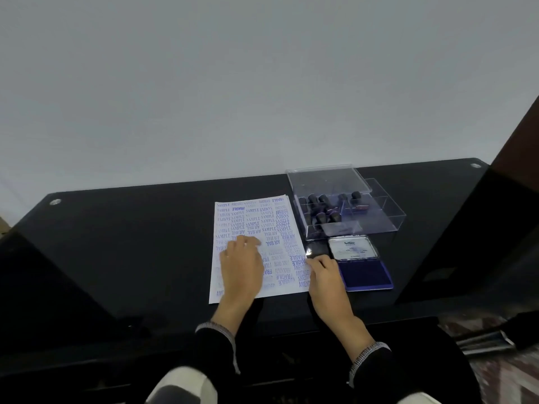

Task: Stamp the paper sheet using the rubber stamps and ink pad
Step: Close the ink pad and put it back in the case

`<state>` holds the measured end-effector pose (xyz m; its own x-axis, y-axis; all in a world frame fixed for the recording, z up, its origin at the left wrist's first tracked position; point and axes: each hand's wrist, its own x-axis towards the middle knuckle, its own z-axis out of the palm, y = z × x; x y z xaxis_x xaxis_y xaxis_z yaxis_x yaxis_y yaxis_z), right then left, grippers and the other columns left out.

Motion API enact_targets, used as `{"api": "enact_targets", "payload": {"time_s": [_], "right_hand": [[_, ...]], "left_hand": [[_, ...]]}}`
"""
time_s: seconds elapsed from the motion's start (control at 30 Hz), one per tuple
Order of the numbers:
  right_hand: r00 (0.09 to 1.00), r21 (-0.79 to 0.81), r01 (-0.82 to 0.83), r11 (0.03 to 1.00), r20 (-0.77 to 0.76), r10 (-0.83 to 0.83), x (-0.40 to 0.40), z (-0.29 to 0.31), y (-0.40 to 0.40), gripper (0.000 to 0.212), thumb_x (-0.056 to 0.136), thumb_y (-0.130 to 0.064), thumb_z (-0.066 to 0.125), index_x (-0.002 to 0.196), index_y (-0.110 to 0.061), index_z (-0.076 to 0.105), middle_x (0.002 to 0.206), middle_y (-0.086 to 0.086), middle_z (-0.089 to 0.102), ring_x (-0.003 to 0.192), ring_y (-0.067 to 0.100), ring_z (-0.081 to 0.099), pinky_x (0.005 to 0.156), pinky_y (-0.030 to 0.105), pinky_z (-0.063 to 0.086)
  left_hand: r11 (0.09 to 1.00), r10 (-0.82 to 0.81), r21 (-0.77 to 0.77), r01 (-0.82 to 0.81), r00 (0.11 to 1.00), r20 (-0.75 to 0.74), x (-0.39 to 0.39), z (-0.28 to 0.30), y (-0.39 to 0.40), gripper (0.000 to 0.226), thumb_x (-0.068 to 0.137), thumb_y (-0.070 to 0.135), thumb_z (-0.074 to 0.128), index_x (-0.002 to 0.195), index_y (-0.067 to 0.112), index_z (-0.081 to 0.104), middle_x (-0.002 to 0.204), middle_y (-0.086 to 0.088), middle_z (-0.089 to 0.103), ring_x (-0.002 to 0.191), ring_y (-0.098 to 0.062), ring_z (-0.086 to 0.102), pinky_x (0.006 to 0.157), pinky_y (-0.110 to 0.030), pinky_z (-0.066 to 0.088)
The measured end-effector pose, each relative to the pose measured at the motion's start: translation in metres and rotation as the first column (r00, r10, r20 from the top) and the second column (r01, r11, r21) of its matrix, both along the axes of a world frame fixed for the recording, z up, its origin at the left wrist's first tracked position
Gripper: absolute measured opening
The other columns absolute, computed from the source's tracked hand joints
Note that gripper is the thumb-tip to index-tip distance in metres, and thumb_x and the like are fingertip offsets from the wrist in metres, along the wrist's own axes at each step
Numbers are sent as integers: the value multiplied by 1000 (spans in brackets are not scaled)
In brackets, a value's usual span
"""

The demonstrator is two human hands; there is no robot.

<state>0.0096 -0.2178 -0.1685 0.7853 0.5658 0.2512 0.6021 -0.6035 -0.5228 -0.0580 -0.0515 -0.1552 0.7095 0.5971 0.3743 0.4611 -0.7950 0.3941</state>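
Note:
A white paper sheet (271, 228) lies on the black table, covered with blue stamped words such as SAMPLE, AIR MAIL and FRAGILE. My left hand (242, 265) rests flat on the sheet's lower left part, fingers spread. My right hand (325, 277) touches the sheet's right edge with its fingertips, beside the ink pad (366, 274), whose lid stands open showing the blue pad. Several black-handled rubber stamps (322, 211) sit in a clear plastic box (379, 217) behind the pad. Neither hand holds a stamp.
The black glass table (131, 243) runs wide to the left of the sheet. The box's clear lid (326, 177) is tilted up at the back. A dark object (481, 228) stands at the table's right end, and a pale wall rises behind.

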Motion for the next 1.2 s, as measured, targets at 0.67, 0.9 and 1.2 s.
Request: {"api": "enact_targets", "payload": {"time_s": [0.67, 0.9, 1.2], "right_hand": [[846, -292, 474, 830, -111, -522, 35, 30, -42, 106, 69, -70, 64, 142, -7, 21, 143, 20, 36, 132, 36, 31, 107, 45, 28], [832, -112, 412, 904, -358, -423, 8, 70, -19, 104, 68, -62, 69, 143, -10, 18, 138, 18, 41, 129, 35, 33, 104, 46, 32], [906, 209, 85, 974, -423, 12, -27, 59, 51, 107, 67, -56, 75, 148, -25, 12, 144, 4, 35, 134, 22, 27, 111, 46, 31]], "left_hand": [[922, -218, -288, 257, 963, 161, -13, -18, -36, 20, 103, 27, 40, 101, 21, 59, 104, 13, 56, 100, -7, 45, 83, -16, 35], [726, 110, -654, 213, 903, 416, -14, 0, -33, 11, 88, 22, 70, 78, 18, 67, 86, 8, 69, 89, -5, 65, 74, -3, 44], [475, 244, -794, 381, 809, 535, -28, 21, 7, 21, 99, 9, 51, 114, 19, 60, 94, -5, 71, 87, -18, 71, 70, -33, 59]]}}
